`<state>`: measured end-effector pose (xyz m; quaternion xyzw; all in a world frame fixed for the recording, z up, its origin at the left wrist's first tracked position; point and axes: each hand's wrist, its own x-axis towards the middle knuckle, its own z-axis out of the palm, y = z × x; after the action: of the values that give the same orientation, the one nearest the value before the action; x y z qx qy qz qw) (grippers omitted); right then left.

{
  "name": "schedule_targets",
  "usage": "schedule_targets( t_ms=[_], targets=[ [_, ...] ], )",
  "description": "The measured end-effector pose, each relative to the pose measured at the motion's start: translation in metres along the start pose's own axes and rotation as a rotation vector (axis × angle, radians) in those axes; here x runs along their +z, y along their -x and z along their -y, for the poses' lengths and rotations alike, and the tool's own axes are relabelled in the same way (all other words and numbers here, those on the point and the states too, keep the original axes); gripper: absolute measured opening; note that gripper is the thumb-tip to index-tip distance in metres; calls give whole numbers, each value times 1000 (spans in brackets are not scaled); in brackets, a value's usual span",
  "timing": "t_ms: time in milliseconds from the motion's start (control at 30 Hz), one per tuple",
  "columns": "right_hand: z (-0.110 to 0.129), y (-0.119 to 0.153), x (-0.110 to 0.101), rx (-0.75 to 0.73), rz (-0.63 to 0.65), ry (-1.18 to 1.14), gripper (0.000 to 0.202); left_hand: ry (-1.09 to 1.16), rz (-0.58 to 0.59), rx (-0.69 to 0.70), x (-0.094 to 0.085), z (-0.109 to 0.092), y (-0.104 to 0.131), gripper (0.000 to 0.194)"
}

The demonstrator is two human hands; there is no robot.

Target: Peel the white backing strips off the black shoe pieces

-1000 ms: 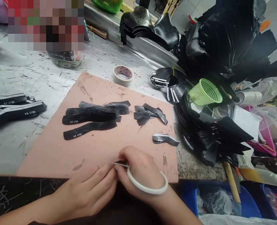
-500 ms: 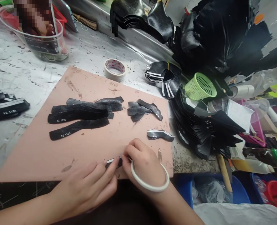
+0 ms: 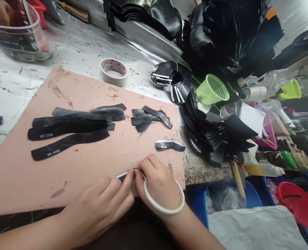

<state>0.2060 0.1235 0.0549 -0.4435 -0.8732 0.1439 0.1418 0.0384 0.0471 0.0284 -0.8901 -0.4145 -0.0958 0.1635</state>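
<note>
Near the front edge of the pink board (image 3: 86, 170), my left hand (image 3: 102, 199) holds a small black strip (image 3: 122, 176) with a white edge, its fingers pressed on it. My right hand (image 3: 159, 180) pinches at the strip's right end, the fingertips of both hands almost touching. A thin white tape roll (image 3: 164, 210) hangs round my right wrist. Long black strips (image 3: 70, 139) lie at the board's left, shorter black pieces (image 3: 151, 118) at its upper right. A white-edged black piece (image 3: 169, 145) rests just beyond my right hand.
A wide tape roll (image 3: 114, 72) stands behind the board. To the right are stacked black sheets (image 3: 213, 135), a green basket (image 3: 212, 89) and a bundle of black pieces (image 3: 180, 74). A clear container (image 3: 21, 41) is at the upper left, a blue bin (image 3: 253, 198) at lower right.
The view has shifted, so the board and its pieces appear further left. Both hands keep hold of the small strip, and more of its white edge shows.
</note>
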Motion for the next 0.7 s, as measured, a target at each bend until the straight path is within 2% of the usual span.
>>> schedule_targets(
  t_ms=[100, 233, 300, 433, 600, 700],
  targets=[
    [-4, 5, -2, 26, -44, -39, 4, 27, -40, -9, 2, -1, -5, 28],
    [-10, 8, 1, 13, -102, -102, 15, 109, -189, -57, 7, -5, -13, 32],
    [-11, 9, 4, -10, -125, -76, 18, 108, -176, -54, 8, -7, -16, 35],
    [-12, 10, -2, -21, -69, -37, 18, 82, -126, -35, 8, -7, -23, 35],
    [-18, 13, -11, 56, -73, -155, 7, 105, -206, -37, 13, -10, -32, 37],
    [-22, 13, -8, 49, -76, -156, 12, 81, -197, -50, 19, -16, -32, 33]
  ],
)
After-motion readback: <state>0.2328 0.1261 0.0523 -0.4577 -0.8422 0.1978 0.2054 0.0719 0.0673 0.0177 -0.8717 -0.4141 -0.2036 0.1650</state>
